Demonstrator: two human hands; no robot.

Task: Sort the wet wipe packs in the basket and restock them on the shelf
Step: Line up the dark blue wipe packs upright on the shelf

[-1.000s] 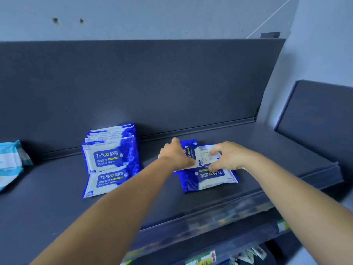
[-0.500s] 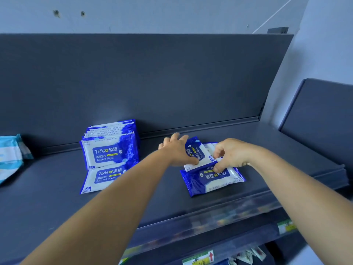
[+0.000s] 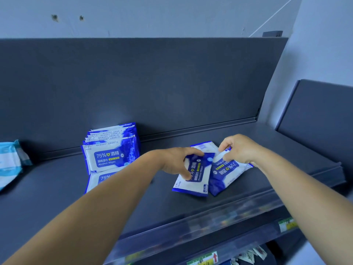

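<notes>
On the dark grey shelf (image 3: 57, 197), my left hand (image 3: 176, 161) grips a blue and white alcohol wipe pack (image 3: 194, 178), turned sideways and tilted up off the board. Right beside it my right hand (image 3: 238, 150) holds the top edge of a second pack (image 3: 225, 173), which lies upside down; another white pack edge shows behind the two. A row of matching blue packs (image 3: 110, 150) stands upright at the left against the back panel, with one pack (image 3: 101, 180) lying flat in front of it, partly hidden by my left forearm.
A light blue and white pack of another kind (image 3: 9, 163) lies at the far left edge. A clear plastic lip (image 3: 210, 222) runs along the shelf front, with price labels below. A second dark shelf unit (image 3: 321, 121) stands to the right.
My left hand has pulled the upper pack off the small pile, turned it sideways and drawn it to the left. My right hand shifted slightly right, staying on the lower pack.
</notes>
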